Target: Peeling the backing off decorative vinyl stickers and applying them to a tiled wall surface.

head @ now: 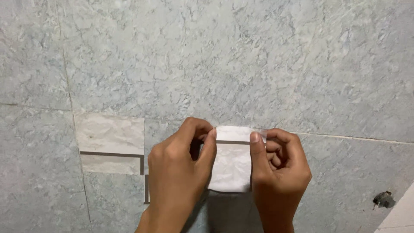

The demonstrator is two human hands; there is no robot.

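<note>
the folded paper [233, 166] lay on the floor [258, 64]. the left hand [179, 172] pressed its left edge, the right hand [280, 170] its right edge. left of the paper sat a tile patch [110, 144]; far right, a small dark object [384, 199].

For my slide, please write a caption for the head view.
Left hand and right hand press a folded white paper on a grey marble floor.

Left hand [179, 166]: fingers curled, thumb extended upward, pinching. Right hand [278, 168]: mirrored, fingers curled, thumb up, pinching.
</note>
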